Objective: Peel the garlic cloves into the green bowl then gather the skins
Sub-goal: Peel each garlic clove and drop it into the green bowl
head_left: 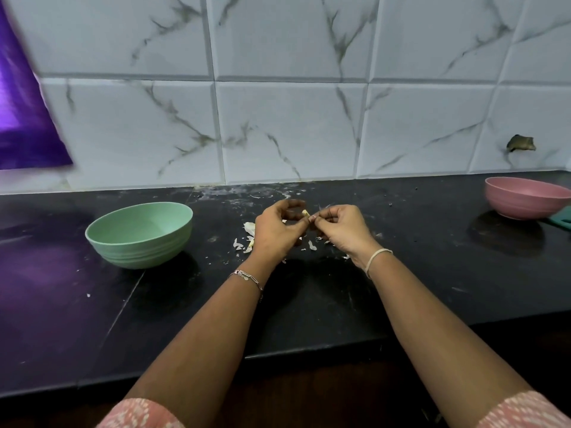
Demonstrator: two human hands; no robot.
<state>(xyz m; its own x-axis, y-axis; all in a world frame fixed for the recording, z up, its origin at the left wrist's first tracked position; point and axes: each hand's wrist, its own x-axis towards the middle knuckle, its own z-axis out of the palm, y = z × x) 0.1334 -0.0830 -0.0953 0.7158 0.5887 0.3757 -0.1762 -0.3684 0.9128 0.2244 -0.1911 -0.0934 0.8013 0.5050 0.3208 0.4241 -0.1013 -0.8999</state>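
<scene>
Over the middle of the black counter (309,304), my left hand (276,230) pinches a small pale garlic clove (305,213) between its fingertips. My right hand (338,230) meets it, its fingertips pinching at the clove's skin. Under and around both hands lie several white garlic skins (248,236), with smaller scraps (312,245) between the wrists. The green bowl (139,233) stands to the left of my hands; nothing shows inside it.
A pink bowl (525,197) stands at the far right by the wall, with a teal object (564,219) partly in view beside it. A marbled tile wall (293,118) backs the counter. A purple sheet (21,103) hangs at the upper left. The counter's front edge runs below my forearms.
</scene>
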